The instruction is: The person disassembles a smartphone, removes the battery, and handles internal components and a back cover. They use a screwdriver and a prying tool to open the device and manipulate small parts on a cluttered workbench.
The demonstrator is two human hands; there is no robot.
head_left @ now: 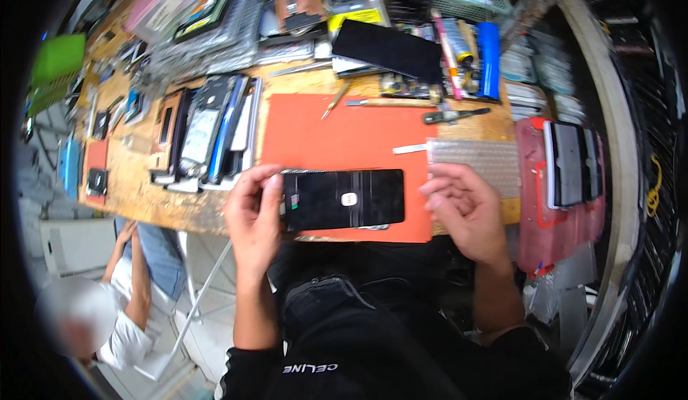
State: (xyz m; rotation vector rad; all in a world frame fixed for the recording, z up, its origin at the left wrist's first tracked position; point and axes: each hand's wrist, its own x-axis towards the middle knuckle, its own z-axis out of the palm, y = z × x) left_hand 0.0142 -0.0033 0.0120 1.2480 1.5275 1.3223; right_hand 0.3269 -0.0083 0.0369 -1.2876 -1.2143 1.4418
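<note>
A black smartphone (380, 198) lies sideways over the front of an orange-red work mat (322, 131). Its dark screen shows a small white icon, a green mark and faint lines. At the phone's left end, my left hand (254, 210) grips the edge, thumb on top and the other fingers partly hidden. My right hand (469, 210) hovers off the phone's right end, fingers loosely bent and apart, with nothing visible in them. Just beyond that hand lies a sheet of bubble wrap (480, 160), a pale strip (410, 148) at its left edge.
Behind the phone lie a wooden-handled tool (390, 103), tweezers (335, 100) and a dark-handled tool (455, 116). Several phones and parts (208, 131) stand stacked left of the mat. A dark panel (387, 49) rests farther back. A pink case (534, 206) sits right; a person (129, 314) sits lower left.
</note>
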